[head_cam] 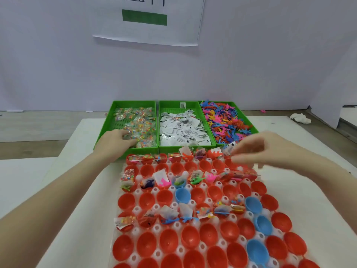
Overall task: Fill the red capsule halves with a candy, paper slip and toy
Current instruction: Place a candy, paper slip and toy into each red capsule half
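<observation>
Many red capsule halves (206, 240) sit open-side up in a white holder tray (135, 232); several rows hold candy packets, paper slips and toys, others are hollow. My left hand (116, 141) reaches into the left green bin and touches the candy packets (139, 126). My right hand (257, 149) hovers, blurred, over the far right of the top capsule rows and pinches a white paper slip (230, 147). The middle green bin holds paper slips (183, 128). The right green bin holds colourful toys (226, 122).
Several blue capsule halves (253, 205) stand among the red ones. The three green bins (158, 120) line the far edge of the white mat. A crumpled white tissue (300, 118) lies at the far right. A paper sign (148, 18) hangs on the wall.
</observation>
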A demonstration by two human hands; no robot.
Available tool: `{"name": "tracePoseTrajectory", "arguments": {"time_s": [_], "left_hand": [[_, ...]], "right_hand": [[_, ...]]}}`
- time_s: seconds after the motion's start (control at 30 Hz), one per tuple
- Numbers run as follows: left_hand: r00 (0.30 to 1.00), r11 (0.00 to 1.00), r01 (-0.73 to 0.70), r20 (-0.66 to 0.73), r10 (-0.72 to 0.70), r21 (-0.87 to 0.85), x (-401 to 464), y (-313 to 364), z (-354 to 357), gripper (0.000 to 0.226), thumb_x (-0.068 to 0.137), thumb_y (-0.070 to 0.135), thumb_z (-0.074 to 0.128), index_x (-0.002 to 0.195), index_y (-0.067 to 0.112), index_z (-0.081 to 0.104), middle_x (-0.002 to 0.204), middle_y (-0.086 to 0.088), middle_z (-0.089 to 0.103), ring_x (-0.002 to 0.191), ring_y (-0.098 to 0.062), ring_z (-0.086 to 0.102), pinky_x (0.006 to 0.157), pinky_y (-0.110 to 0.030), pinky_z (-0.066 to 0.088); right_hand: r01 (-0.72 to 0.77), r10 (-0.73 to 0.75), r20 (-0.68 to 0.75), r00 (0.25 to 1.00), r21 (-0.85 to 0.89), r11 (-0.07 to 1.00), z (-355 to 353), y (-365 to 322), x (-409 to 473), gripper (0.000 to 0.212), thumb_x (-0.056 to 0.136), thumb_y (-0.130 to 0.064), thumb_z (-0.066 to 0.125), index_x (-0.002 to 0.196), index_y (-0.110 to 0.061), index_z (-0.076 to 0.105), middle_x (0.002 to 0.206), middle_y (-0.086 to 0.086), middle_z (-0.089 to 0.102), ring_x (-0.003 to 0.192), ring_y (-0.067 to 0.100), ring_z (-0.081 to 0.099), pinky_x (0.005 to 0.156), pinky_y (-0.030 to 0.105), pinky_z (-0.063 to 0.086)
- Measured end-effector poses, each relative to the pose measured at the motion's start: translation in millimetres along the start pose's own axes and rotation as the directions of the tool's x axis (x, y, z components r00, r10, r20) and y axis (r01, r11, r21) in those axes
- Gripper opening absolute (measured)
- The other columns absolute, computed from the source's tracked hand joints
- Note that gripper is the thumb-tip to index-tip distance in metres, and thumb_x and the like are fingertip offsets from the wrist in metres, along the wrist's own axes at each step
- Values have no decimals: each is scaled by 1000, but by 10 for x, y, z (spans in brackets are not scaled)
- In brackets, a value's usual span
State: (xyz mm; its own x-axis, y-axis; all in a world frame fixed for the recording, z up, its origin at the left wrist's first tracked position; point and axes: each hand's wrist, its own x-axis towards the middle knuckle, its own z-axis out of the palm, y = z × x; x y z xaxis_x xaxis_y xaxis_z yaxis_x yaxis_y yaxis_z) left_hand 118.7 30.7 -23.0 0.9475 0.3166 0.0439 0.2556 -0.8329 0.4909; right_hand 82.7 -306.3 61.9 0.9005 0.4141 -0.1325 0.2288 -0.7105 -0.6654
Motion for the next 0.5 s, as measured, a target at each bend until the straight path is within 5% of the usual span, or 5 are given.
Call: {"name": "tracePoseTrajectory", "arguments": {"time_s": [0.13,0.27,0.4,0.5], "left_hand": [[993,989,-31,-121,13,-144,0,-11,43,39,82,25,69,115,5,63,103,-11,66,91,-22,56,79,-31,43],[987,996,-23,-163,10,-83,26,-22,67,30,85,18,65,112,6,61,93,-8,50,91,-26,50,78,-38,42],[972,991,-60,-235,32,-117,17,-21,102,15,85,18,64,92,6,68,98,-6,41,109,-30,42,88,-39,37],[945,996,-77,-321,60,-40,-8,-29,129,19,85,25,64,94,9,69,117,-12,42,117,-30,33,95,-41,29]], "right_hand": [[-113,59,-392,918,-115,987,-79,380,604,9,80,-20,69,85,-13,72,88,2,70,80,12,59,73,22,41],[-182,87,-371,924,-230,956,-26,607,1015,29,85,-22,65,109,-5,66,112,10,65,98,20,59,81,24,40],[-223,152,-321,935,-199,954,17,686,1186,28,79,-27,72,98,-7,69,90,5,65,65,9,58,56,18,42],[-231,156,-339,928,-192,954,19,702,1239,13,77,-24,74,78,-12,69,76,2,65,59,6,54,48,17,34]]}}
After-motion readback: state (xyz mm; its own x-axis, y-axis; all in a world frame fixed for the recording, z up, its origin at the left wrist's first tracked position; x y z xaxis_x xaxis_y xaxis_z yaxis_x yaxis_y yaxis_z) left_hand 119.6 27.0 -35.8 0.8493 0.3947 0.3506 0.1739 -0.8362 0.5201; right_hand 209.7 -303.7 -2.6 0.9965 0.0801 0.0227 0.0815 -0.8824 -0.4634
